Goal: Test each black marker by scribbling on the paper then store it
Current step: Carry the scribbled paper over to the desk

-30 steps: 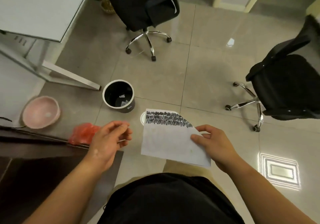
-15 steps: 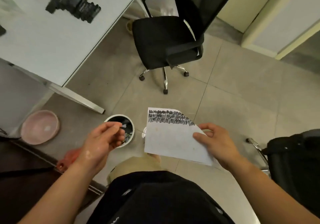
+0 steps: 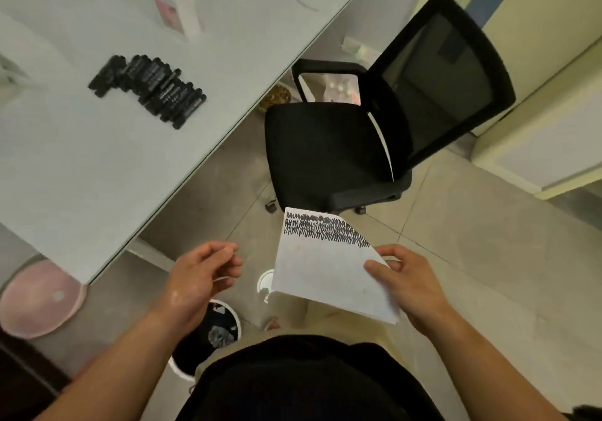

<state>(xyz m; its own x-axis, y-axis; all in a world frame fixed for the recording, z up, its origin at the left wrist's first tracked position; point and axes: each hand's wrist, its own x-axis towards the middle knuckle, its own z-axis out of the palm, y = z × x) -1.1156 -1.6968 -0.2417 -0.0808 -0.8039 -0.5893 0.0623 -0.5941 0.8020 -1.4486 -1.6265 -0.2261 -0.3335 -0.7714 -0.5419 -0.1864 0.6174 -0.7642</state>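
A sheet of white paper with rows of black scribbles along its top edge is held in the air in front of my body. My right hand pinches its right edge, thumb on top. My left hand hovers to the left of the paper, apart from it, fingers loosely curled with nothing visibly in them. Several black markers lie in a row on the white table at the upper left, well beyond both hands.
A black office chair stands beyond the paper, next to the table's edge. A round bin sits on the floor under my left wrist. A pink bowl lies on the floor at left. A white bottle stands on the table.
The view has swung up from the floor to the table, bringing the markers into sight. Both hands keep about the same pose, the right still holding the paper.
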